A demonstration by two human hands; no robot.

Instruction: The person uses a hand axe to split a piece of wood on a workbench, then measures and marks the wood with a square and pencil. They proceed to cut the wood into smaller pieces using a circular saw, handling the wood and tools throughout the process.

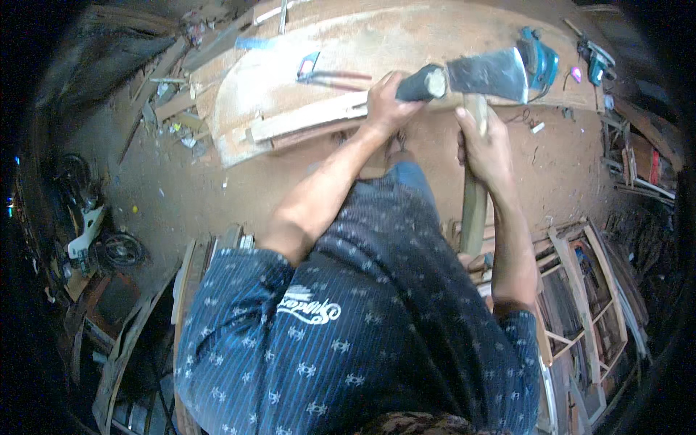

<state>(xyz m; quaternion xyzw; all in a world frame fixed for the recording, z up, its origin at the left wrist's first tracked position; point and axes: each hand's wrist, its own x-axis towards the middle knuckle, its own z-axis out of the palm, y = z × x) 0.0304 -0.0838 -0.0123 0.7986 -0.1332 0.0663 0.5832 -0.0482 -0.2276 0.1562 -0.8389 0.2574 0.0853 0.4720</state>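
My left hand point(388, 105) is closed round a dark cylindrical piece point(422, 85) with a pale round end, held beside the steel axe head point(488, 76). My right hand point(484, 145) grips the long pale wooden axe handle point(475, 214), which points down toward my body with the head at its top. Just beyond are a pale board piece with long strips point(304, 122), a tool with reddish handles point(337, 76) and a wide wooden worktop point(225, 101).
Teal power tools point(542, 61) point(600, 65) lie at the back right of the worktop. A small bicycle point(90, 225) is at the far left. Wooden frames point(583, 297) are stacked at lower right. Scraps and boards point(170, 109) lie at the left.
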